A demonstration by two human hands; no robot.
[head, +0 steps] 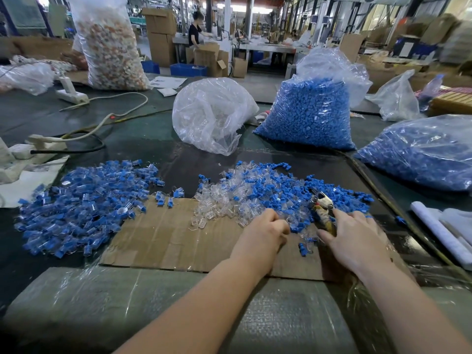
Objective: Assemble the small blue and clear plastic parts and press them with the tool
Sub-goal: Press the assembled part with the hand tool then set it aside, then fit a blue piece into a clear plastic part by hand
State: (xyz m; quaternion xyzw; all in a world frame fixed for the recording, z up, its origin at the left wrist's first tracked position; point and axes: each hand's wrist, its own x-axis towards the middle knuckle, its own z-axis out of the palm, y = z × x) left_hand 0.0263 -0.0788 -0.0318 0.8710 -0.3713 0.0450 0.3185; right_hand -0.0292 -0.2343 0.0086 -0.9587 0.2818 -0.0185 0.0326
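Reaching in from the lower edge of the frame, the left hand (265, 232) sits curled at the near rim of the mixed pile of loose blue and clear parts (268, 192) in the centre; its fingers (281, 226) are bunched together over small pieces, though what they pinch cannot be told; just right of it, the right hand (355, 238) grips the worn pliers-like pressing tool (322, 209), thumb and fingers curled round its wrapped handle, its metal head pointing up-left into the pile; both hands work over a flat sheet of cardboard (166, 238) lying on the dark tabletop (143, 139); a second heap, of assembled blue-and-clear pieces (81, 205), spreads across the left centre, partly overlapping the cardboard; behind, in the upper middle, stand a bag of clear parts (212, 116) and a bag of blue parts (311, 108); another bag of blue pieces (421, 154) lies at the right edge; white power strips (69, 94) and cables trail in the upper left.
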